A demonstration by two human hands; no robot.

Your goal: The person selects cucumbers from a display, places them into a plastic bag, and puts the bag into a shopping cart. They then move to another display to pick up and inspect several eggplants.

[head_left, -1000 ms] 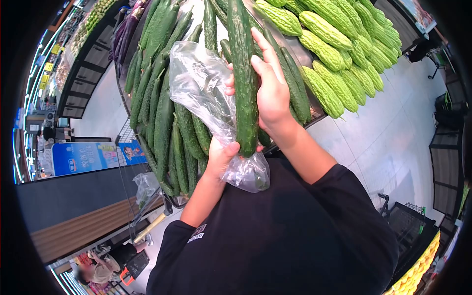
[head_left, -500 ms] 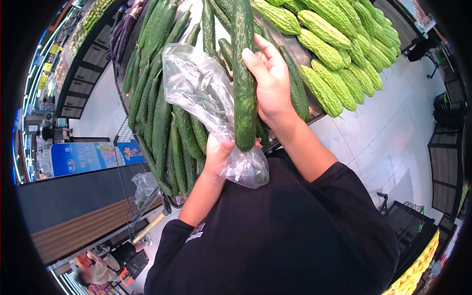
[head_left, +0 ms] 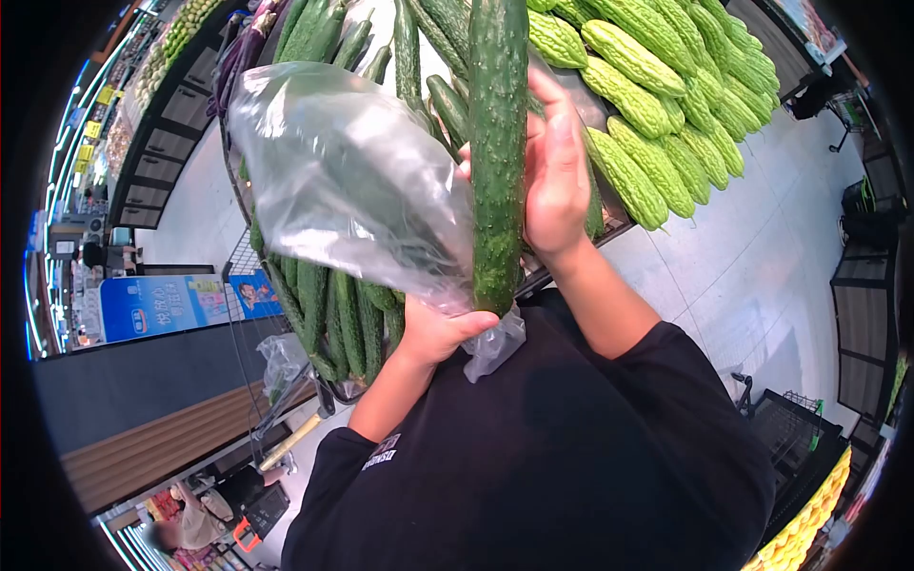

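Note:
A long dark green cucumber (head_left: pixel 498 162) stands nearly upright in front of my chest. My right hand (head_left: pixel 560 181) is around its right side, fingers behind it and the thumb raised. Near its lower end, my left hand (head_left: pixel 440 331) grips a clear plastic bag (head_left: pixel 352 181), with the thumb lying across the cucumber's bottom tip. The bag spreads out to the left, puffed wide, and its crumpled bottom hangs below my left thumb. Whether the cucumber's lower end is inside the bag is unclear. Behind the bag lies a pile of cucumbers (head_left: pixel 354 324).
Bitter melons (head_left: pixel 657 105) are heaped at the upper right, eggplants (head_left: pixel 262 43) at the upper left. A cart with a pale handle (head_left: pixel 290 441) is at the lower left, with a bagged item (head_left: pixel 282 366). Another person (head_left: pixel 195 523) is beyond it.
The bag has swung out leftward and puffed up much wider. The cucumber has come closer and slightly right, and my right thumb has lifted off its front. My left thumb now crosses its tip.

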